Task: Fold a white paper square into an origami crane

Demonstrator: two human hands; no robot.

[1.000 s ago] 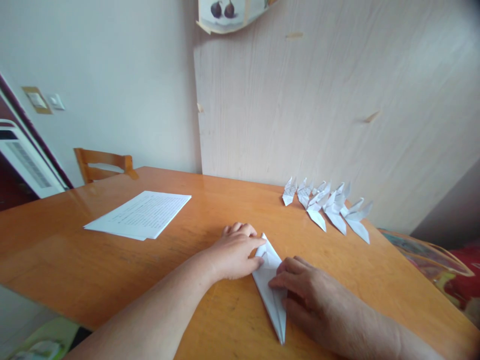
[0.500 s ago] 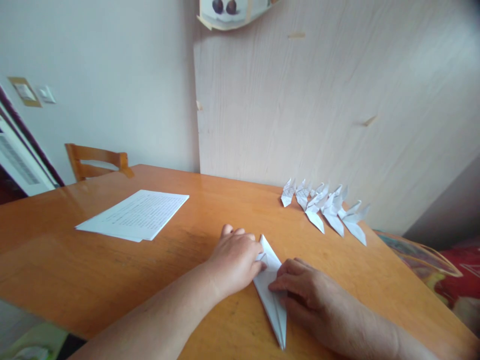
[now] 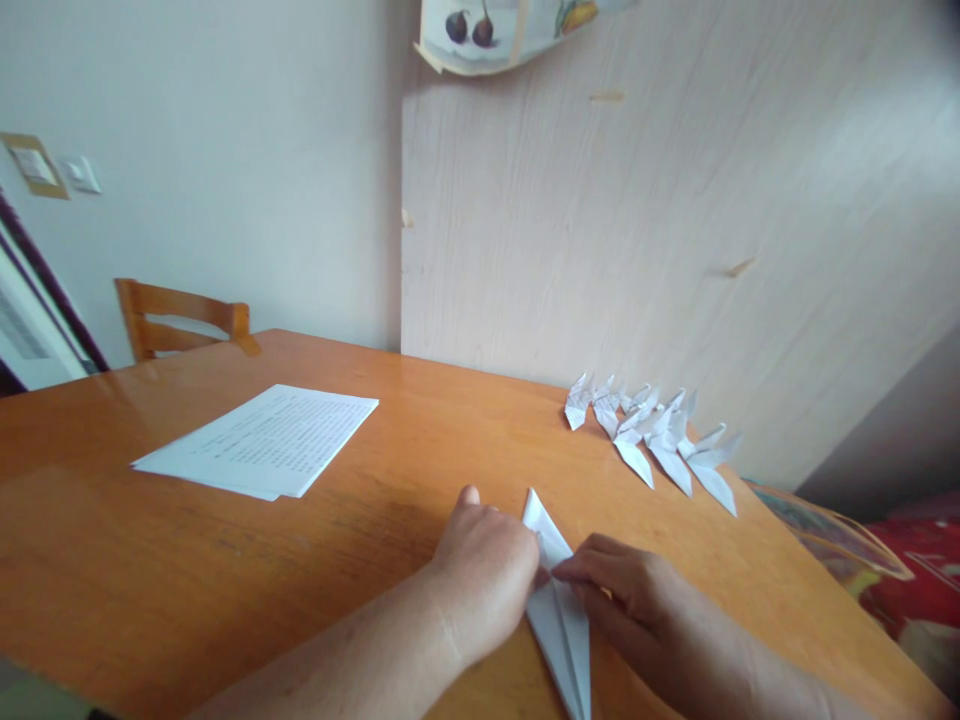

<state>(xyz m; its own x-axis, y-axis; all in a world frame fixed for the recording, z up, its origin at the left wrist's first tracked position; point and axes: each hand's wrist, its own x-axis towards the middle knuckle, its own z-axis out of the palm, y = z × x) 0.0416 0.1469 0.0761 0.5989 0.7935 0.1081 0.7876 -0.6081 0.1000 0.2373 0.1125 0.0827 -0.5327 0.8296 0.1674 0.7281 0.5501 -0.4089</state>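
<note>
A long, narrow diamond of folded white paper [image 3: 562, 640] lies on the wooden table with its tip pointing away from me. My left hand [image 3: 487, 570] is closed at its left edge, fingers curled and partly hidden behind the knuckles. From the other side my right hand [image 3: 637, 605] pinches the paper near its middle, thumb and fingertips together on the fold. Several finished white paper cranes [image 3: 667, 440] stand in a group beyond my right hand.
A stack of printed sheets [image 3: 262, 440] rests on the left of the table [image 3: 360, 560]. Behind it is a wooden chair [image 3: 184, 310]. A pale board [image 3: 600, 230] stands along the far edge. Red fabric [image 3: 915, 560] shows beyond the right edge.
The view has shifted slightly. My left hand has turned and curled more tightly over the paper's edge, and my right fingertips have come closer to it along the fold.
</note>
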